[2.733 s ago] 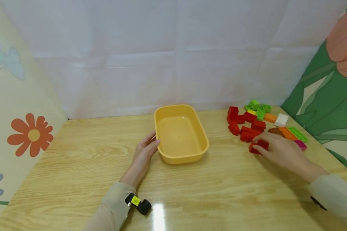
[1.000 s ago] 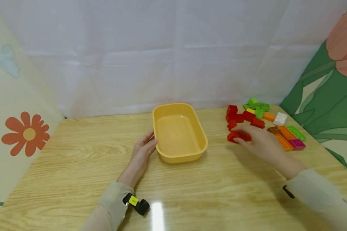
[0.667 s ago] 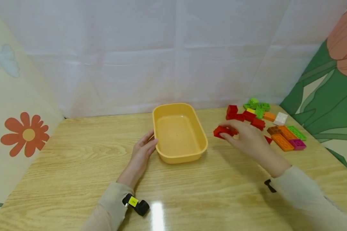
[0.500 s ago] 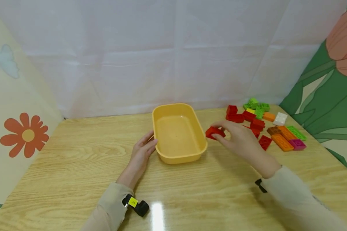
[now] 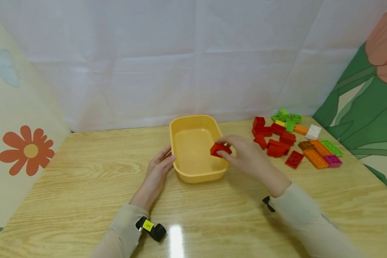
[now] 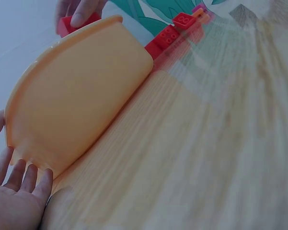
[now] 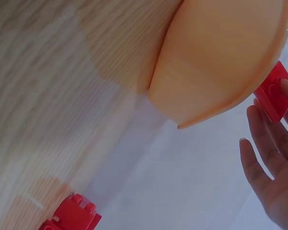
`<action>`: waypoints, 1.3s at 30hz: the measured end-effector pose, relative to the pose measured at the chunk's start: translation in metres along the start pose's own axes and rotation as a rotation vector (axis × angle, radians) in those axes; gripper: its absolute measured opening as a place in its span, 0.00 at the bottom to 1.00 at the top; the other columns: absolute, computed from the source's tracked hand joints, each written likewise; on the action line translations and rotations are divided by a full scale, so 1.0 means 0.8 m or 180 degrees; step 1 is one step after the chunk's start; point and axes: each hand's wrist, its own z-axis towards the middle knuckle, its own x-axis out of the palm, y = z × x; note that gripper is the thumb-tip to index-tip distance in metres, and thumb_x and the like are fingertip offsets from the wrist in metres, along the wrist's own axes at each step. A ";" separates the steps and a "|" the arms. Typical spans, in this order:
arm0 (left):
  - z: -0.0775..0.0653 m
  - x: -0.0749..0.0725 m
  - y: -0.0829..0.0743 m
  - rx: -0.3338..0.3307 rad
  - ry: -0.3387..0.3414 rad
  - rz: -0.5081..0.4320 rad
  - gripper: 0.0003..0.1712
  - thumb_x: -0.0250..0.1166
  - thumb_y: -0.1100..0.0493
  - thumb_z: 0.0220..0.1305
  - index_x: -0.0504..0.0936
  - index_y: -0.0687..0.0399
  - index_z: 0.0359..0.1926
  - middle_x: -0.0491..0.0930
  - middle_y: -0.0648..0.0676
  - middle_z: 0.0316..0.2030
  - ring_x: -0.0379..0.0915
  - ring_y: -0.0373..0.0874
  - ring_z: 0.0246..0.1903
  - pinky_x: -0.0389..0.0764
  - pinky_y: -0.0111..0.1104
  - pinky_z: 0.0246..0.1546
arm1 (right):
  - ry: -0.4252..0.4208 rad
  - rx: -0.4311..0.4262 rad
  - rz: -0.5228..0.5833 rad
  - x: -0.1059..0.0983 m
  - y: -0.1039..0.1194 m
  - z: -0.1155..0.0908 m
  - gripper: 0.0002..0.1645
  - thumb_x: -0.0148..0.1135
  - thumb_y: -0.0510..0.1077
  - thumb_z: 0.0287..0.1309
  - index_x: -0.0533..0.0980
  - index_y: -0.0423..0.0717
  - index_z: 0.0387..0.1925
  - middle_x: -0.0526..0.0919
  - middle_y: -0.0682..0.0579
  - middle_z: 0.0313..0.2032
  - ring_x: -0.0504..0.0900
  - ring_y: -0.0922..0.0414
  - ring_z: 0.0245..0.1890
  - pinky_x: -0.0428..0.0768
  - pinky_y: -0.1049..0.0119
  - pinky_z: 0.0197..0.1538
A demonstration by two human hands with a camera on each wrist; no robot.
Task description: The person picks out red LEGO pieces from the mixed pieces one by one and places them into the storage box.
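My right hand [image 5: 246, 156] pinches a red toy brick [image 5: 218, 149] between thumb and fingers, above the right part of the yellow plastic basin [image 5: 200, 175]. In the right wrist view the brick [image 7: 274, 93] shows beside the basin's rim, the other fingers spread below it. My left hand [image 5: 158, 167] rests against the basin's left side. Its fairly straight fingertips [image 6: 45, 178] touch the outer wall in the left wrist view, and the thumb is at the rim. The visible inside of the basin holds no bricks.
Several red bricks [image 5: 277, 147] lie in a group right of the basin. Around them are green bricks [image 5: 289, 125], a white brick [image 5: 313, 132], orange bricks [image 5: 315, 158] and a magenta brick [image 5: 333, 161]. A white cloth [image 5: 142, 71] hangs behind the wooden table [image 5: 109, 172].
My right hand has picked a red brick from the group at the right and carried it left, over the basin. The left hand has stayed at the basin's side.
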 end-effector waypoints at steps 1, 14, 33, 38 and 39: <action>0.000 0.000 0.000 0.0003 0.0005 0.0007 0.31 0.53 0.69 0.64 0.60 0.66 0.68 0.62 0.65 0.68 0.61 0.51 0.64 0.79 0.17 0.46 | 0.0000 -0.0036 -0.0006 0.001 0.002 0.001 0.21 0.66 0.46 0.52 0.78 0.46 0.49 0.86 0.47 0.44 0.79 0.54 0.39 0.85 0.54 0.42; -0.001 0.000 -0.002 -0.0036 -0.0006 -0.0001 0.31 0.53 0.69 0.64 0.60 0.66 0.68 0.62 0.64 0.68 0.61 0.50 0.64 0.80 0.17 0.44 | 0.0121 -0.0378 -0.0239 0.015 0.010 0.006 0.20 0.68 0.45 0.49 0.80 0.44 0.45 0.88 0.47 0.40 0.81 0.52 0.40 0.85 0.53 0.46; -0.001 0.000 -0.002 -0.0086 0.0010 -0.0044 0.32 0.53 0.68 0.64 0.59 0.66 0.68 0.61 0.63 0.69 0.59 0.50 0.65 0.80 0.17 0.45 | 0.0602 -0.0226 -0.0192 0.024 0.012 0.002 0.18 0.65 0.47 0.53 0.80 0.46 0.47 0.87 0.49 0.44 0.81 0.53 0.44 0.80 0.51 0.55; -0.001 -0.001 -0.003 -0.0102 0.0010 -0.0041 0.32 0.52 0.69 0.64 0.58 0.66 0.69 0.60 0.63 0.69 0.59 0.49 0.65 0.79 0.17 0.45 | 0.0632 -0.0206 -0.0178 0.024 0.014 0.002 0.18 0.64 0.48 0.54 0.80 0.47 0.46 0.87 0.50 0.43 0.81 0.54 0.43 0.80 0.51 0.55; -0.001 -0.001 -0.003 -0.0109 0.0001 -0.0048 0.32 0.52 0.69 0.64 0.58 0.66 0.68 0.60 0.63 0.69 0.59 0.49 0.65 0.79 0.17 0.45 | 0.0642 -0.0199 -0.0177 0.024 0.014 0.002 0.18 0.64 0.48 0.54 0.80 0.47 0.46 0.87 0.50 0.43 0.81 0.54 0.43 0.80 0.51 0.55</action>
